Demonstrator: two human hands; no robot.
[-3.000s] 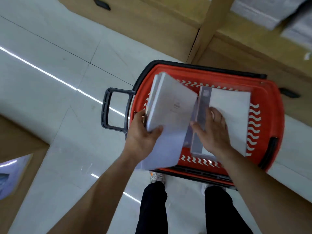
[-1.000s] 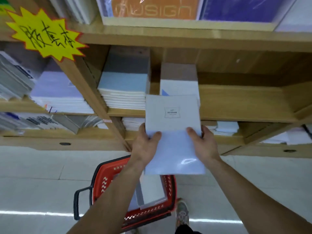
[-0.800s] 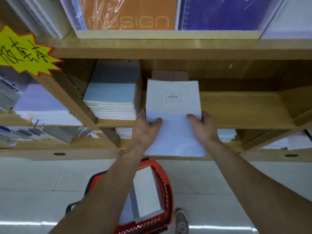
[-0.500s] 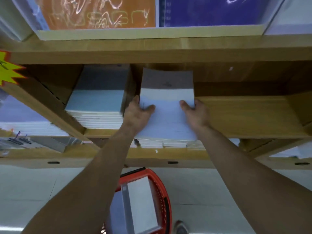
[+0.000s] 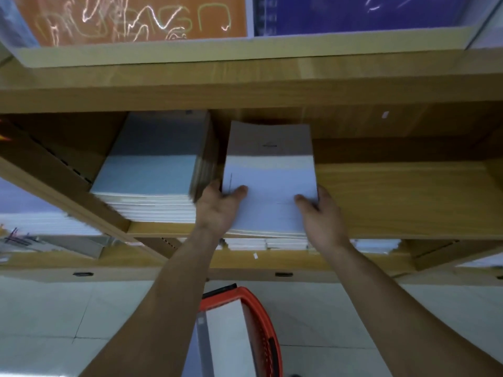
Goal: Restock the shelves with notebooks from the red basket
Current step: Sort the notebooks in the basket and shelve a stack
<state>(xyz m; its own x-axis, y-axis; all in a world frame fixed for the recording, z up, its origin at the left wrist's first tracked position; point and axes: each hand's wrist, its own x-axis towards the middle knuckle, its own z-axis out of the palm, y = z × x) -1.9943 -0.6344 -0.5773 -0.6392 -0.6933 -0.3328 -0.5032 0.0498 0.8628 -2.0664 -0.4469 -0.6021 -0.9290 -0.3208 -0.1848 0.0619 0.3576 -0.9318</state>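
A stack of white notebooks [image 5: 269,172] lies on the wooden shelf [image 5: 394,197], most of it pushed in under the board above. My left hand [image 5: 217,208] grips its left edge, thumb on top. My right hand [image 5: 318,210] grips the right edge the same way. The red basket [image 5: 261,317] stands on the floor below between my arms, with more white notebooks [image 5: 223,338] inside.
A taller pile of pale blue notebooks [image 5: 152,172] sits just left of my stack, close to my left hand. To the right the shelf board is bare wood. Orange and purple books [image 5: 136,17] stand on the shelf above. Lower shelves hold more white stacks [image 5: 285,243].
Both hands lifted the notebooks out of the basket, raised them to the shelf and slid them in onto the small stack there. The view has moved closer to the shelf.
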